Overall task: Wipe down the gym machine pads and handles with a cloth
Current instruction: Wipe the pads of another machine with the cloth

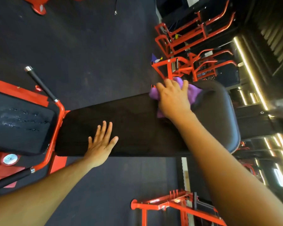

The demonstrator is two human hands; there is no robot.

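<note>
A long black back pad (pixel 134 128) of a red-framed gym machine runs across the middle of the view. It meets a rounded black seat pad (pixel 219 115) on the right. My right hand (pixel 173 98) lies spread over a purple cloth (pixel 194 92) and presses it onto the pad where the two pads meet. My left hand (pixel 101 142) rests flat on the near edge of the back pad, fingers straight. A black handle bar (pixel 39 84) with a chrome tip sticks up from the red frame at the left.
A second black pad (pixel 18 121) with wet streaks sits at the far left in a red frame (pixel 57 126). More red machines (pixel 191 46) stand behind the seat, and another red frame (pixel 175 207) is below. The floor (pixel 88 46) is dark rubber.
</note>
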